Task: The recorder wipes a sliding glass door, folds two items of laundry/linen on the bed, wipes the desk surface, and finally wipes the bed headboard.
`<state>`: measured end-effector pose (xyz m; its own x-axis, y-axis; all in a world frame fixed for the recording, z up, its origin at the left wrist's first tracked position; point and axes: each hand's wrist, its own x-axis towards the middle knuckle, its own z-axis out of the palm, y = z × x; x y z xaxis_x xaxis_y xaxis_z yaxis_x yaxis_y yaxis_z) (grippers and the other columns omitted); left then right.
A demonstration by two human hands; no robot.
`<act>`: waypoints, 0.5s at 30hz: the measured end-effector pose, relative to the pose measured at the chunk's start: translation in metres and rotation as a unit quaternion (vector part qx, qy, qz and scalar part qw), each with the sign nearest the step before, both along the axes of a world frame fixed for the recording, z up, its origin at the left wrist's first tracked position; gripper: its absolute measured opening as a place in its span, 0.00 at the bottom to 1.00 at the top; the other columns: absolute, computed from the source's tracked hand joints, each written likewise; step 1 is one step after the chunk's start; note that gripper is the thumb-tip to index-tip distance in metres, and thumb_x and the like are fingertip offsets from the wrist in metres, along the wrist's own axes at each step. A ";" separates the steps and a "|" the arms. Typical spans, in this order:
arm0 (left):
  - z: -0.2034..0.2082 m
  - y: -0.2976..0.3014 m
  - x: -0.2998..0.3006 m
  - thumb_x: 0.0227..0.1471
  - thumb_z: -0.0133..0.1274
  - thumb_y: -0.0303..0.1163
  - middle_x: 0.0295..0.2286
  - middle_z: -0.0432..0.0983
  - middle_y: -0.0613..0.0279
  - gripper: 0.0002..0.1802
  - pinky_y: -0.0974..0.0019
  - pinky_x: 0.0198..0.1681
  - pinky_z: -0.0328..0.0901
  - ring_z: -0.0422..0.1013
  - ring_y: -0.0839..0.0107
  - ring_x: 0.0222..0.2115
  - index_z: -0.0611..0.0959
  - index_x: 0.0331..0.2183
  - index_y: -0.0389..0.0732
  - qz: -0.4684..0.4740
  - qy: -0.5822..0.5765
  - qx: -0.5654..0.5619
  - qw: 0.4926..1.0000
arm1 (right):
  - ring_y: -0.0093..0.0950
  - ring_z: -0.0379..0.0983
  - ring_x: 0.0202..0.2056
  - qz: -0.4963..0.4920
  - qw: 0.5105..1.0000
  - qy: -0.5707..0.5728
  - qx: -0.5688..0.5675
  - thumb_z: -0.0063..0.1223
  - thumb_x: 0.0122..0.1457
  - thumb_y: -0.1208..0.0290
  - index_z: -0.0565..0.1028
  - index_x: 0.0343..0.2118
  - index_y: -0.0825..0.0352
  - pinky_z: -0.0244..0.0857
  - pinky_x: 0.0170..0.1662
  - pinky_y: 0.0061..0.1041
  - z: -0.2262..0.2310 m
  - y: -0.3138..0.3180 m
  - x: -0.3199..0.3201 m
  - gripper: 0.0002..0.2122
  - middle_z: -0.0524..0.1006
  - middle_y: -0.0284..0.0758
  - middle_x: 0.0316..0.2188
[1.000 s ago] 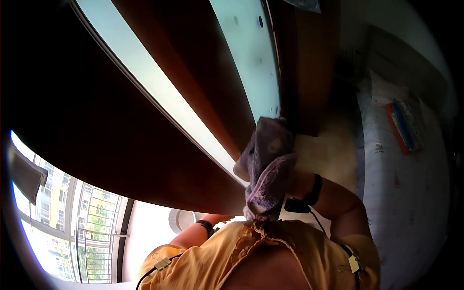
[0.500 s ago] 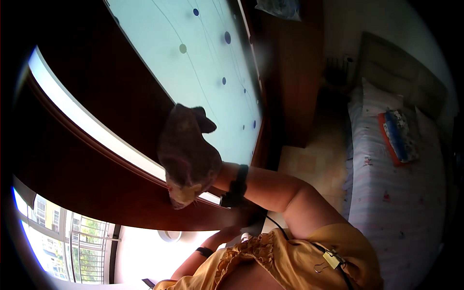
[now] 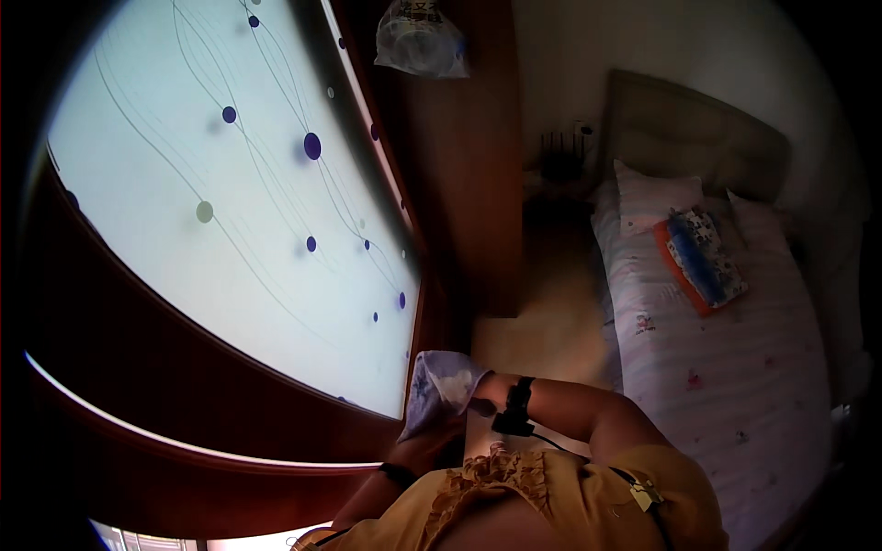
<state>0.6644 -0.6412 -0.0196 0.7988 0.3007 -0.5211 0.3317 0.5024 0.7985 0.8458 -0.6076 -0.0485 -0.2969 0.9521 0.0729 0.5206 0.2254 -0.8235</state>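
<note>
A purple cloth (image 3: 446,390) with pale patches covers most of my right hand (image 3: 484,399). Only the base of that hand shows beside the cloth, and its fingers are hidden. The cloth is close to the lower right corner of a white glossy panel (image 3: 257,230) with dark dots and thin curving lines. Just below the cloth is my left hand (image 3: 427,452), in deep shadow and close to the cloth's lower edge. I cannot tell whether it touches the cloth or how its fingers are held.
Dark reddish-brown wood (image 3: 211,432) frames the panel. A clear plastic bag (image 3: 421,41) hangs on a brown cabinet side (image 3: 473,184). To the right stands a bed (image 3: 726,386) with pillows and a folded orange and blue bundle (image 3: 703,262). Tiled floor (image 3: 551,312) lies between.
My right hand and the cloth have come down and right, in toward my body. My left hand is now close to the cloth. The view has turned, showing more of the panel and less window.
</note>
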 end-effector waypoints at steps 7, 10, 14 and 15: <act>-0.087 0.094 0.131 0.57 0.45 0.30 0.35 0.74 0.67 0.17 0.71 0.35 0.64 0.68 0.76 0.32 0.74 0.49 0.42 -0.213 -0.023 0.170 0.962 | 0.39 0.74 0.29 -0.100 0.963 -0.244 0.060 0.52 0.48 0.68 0.71 0.26 0.66 0.68 0.32 0.33 0.099 -0.027 0.156 0.07 0.75 0.41 0.26; -0.053 0.126 0.186 0.56 0.48 0.34 0.34 0.74 0.69 0.16 0.72 0.35 0.64 0.67 0.77 0.31 0.76 0.46 0.42 -0.189 0.000 0.182 0.965 | 0.33 0.73 0.29 -0.202 0.974 -0.090 0.038 0.48 0.56 0.68 0.73 0.31 0.66 0.69 0.33 0.30 0.093 -0.036 0.224 0.07 0.75 0.38 0.24; -0.049 0.174 0.249 0.55 0.48 0.35 0.33 0.74 0.71 0.15 0.72 0.36 0.63 0.67 0.78 0.31 0.78 0.43 0.41 -0.143 -0.030 0.192 0.970 | 0.33 0.74 0.30 -0.265 0.882 0.357 -0.155 0.47 0.60 0.65 0.72 0.37 0.66 0.71 0.33 0.31 0.110 -0.031 0.273 0.09 0.76 0.37 0.26; -0.047 0.180 0.259 0.56 0.48 0.35 0.33 0.74 0.71 0.14 0.72 0.36 0.63 0.66 0.78 0.30 0.78 0.42 0.40 -0.114 -0.045 0.157 0.980 | 0.34 0.74 0.30 -0.245 0.890 0.364 -0.128 0.46 0.61 0.65 0.72 0.39 0.66 0.72 0.33 0.32 0.112 -0.031 0.284 0.10 0.76 0.37 0.28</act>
